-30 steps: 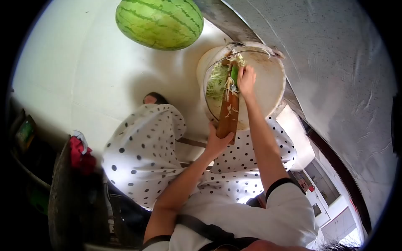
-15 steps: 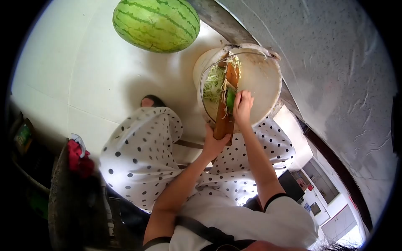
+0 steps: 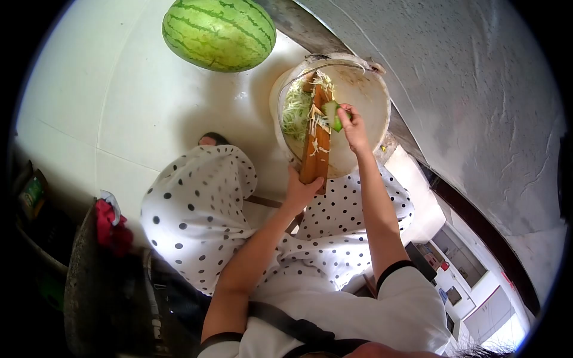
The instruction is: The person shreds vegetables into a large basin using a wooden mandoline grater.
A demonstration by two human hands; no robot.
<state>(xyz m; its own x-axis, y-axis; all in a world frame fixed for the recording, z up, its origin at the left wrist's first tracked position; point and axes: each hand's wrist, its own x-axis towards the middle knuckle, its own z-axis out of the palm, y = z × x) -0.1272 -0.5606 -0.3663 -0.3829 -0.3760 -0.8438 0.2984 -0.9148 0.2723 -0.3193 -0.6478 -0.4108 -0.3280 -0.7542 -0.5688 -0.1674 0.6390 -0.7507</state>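
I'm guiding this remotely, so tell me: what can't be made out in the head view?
All in the head view:
Underside of the wooden board: faces away.
Bucket floor: partly covered by pale shreds and board.
Part of the green piece: covered by the right hand.
Board's midsection: detail too small, shreds over it.
Top of the watermelon: cut off by the upper edge.

Shreds [image 3: 295, 113] lie in the bucket [image 3: 365, 113] at its left side; a slicing board [image 3: 315, 161] runs from inside its far part out over its near rim, where the left grip [image 3: 303, 190] holds the board's end. Over the bucket's middle, the right grip [image 3: 354, 128] has a vegetable piece [image 3: 332, 115] at the board's right edge. On the floor [image 3: 143, 89], a watermelon [image 3: 219, 36] lies beyond and left of the bucket, with a foot [image 3: 209, 141] left of the bucket.
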